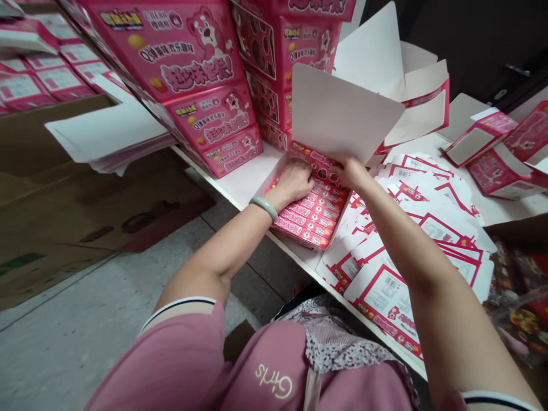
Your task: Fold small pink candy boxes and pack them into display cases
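Observation:
A pink carton (299, 242) stands at the table's front edge, its white lid (345, 111) raised at the back. Inside, a row of slim pink boxes (314, 211) lies packed side by side. At the far end is a slim pink box with dark round windows (322, 172). My left hand (295, 181), below a pale green bangle (264, 208), has curled fingers at its left end; the fingertips are hidden. My right hand (349, 171) is closed at its right end, fingers partly out of sight behind the thumb side.
Pink printed cartons (201, 54) are stacked at the back left. Flat white-and-pink cartons (387, 291) lie heaped at right, with folded open cartons (492, 171) beyond. White sheets (107, 128) jut out over a brown cardboard box (85, 211) at left. Plastic-wrapped goods (524, 319) sit at far right.

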`<action>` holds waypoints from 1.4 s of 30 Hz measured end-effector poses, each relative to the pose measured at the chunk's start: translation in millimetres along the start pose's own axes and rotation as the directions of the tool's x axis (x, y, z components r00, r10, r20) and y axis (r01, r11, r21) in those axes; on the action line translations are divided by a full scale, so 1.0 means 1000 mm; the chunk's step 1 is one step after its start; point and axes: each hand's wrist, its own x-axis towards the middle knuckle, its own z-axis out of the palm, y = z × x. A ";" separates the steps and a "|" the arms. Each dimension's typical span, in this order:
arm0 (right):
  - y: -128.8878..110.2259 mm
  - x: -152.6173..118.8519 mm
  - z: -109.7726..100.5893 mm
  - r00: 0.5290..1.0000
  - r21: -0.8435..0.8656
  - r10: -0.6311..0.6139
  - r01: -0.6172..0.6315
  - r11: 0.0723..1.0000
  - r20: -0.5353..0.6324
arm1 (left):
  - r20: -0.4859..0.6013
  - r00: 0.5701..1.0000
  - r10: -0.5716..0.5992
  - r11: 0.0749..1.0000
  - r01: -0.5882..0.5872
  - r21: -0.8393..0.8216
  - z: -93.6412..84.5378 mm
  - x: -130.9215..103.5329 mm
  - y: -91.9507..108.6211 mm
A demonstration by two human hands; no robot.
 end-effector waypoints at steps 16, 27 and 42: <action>-0.010 0.002 0.019 0.985 -0.072 -0.136 0.144 0.987 0.105 | -0.002 1.000 0.006 0.999 -0.006 -0.042 0.006 0.000 0.000; -0.013 0.006 0.029 0.996 -0.109 -0.017 0.026 0.994 0.085 | -0.003 0.995 -0.102 0.990 0.101 -0.098 0.005 -0.002 0.002; -0.027 -0.054 0.008 0.996 -0.466 0.071 -0.037 0.884 0.056 | -0.018 1.000 -0.023 0.991 0.025 0.130 -0.021 -0.012 -0.013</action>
